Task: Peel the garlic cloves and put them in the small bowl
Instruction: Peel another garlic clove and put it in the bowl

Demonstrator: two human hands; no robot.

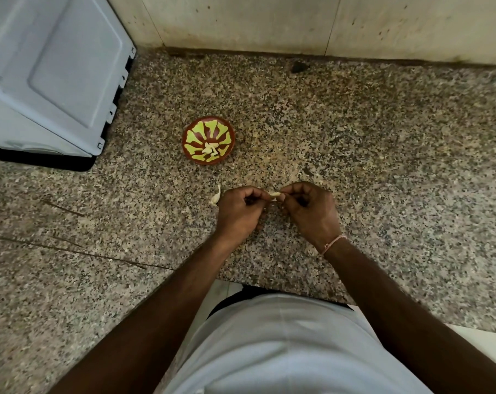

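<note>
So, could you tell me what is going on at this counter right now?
A person is peeling garlic by hand. The left hand and right hand both pinch one garlic clove between them, just above the speckled counter. The small bowl, red with a yellow-green pattern, sits beyond the hands and already holds a few peeled cloves. A pale piece of garlic, skin or clove, lies on the counter beside the left hand.

Kitchen: speckled granite counter (354, 132), tiled wall (269, 21).
</note>
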